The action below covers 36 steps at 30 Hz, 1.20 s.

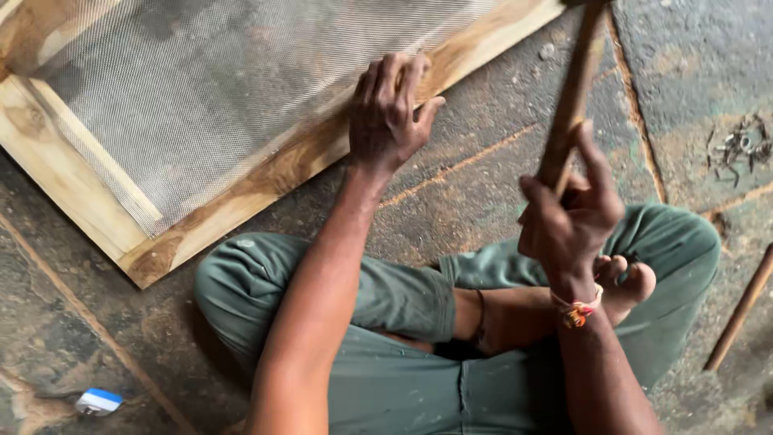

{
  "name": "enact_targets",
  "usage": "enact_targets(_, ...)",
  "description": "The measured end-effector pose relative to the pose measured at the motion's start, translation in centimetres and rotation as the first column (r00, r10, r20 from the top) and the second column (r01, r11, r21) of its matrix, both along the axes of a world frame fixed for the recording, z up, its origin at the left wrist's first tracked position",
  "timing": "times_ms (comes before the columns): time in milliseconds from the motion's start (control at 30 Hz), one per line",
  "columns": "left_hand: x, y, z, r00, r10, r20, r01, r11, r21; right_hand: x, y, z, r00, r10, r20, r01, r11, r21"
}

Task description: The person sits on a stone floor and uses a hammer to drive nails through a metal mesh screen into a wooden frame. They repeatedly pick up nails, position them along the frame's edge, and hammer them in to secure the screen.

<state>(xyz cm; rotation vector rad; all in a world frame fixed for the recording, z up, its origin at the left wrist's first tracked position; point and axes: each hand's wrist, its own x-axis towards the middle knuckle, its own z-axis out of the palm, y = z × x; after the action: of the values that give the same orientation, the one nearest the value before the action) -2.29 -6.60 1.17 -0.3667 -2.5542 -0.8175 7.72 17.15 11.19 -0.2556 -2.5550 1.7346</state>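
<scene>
One small package-like thing showed in the head view: a little blue-and-white packet (98,400) lay on the stone floor (64,338) near the lower left corner, well apart from the person's crossed legs and from the corner of the wooden frame above it. It looked flat and roughly rectangular, tilted a little, with a blue band along its upper side and white below. Any print on it was too small to tell. No labels, signs or screens showed elsewhere.
</scene>
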Motion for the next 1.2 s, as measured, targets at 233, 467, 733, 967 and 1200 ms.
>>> enact_targets(233,4.8,2.1,0.2,0.92,-0.264,0.291,0.277,0.961,-0.004,0.5,1.7,1.5,0.979,-0.163,-0.124,0.122,0.951,-0.285)
enact_targets(467,6.1,2.6,-1.5,0.886,-0.341,0.313,0.396,0.909,-0.132,0.6,2.0,0.6,0.992,-0.113,-0.059,0.087,0.939,-0.332)
enact_targets(733,4.9,2.6,-0.2,0.803,-0.356,0.478,0.528,0.796,-0.295,0.5,1.5,0.8,0.998,-0.039,-0.056,0.018,0.939,-0.345)
enact_targets(967,4.0,3.6,0.2,0.776,-0.314,0.547,0.58,0.697,-0.422,0.4,1.5,0.5,1.0,-0.016,-0.024,0.008,0.945,-0.328)
enact_targets(1200,2.5,4.7,1.5,0.676,-0.259,0.69,0.683,0.573,-0.454,0.3,1.0,0.7,1.0,0.01,-0.007,-0.012,0.947,-0.322)
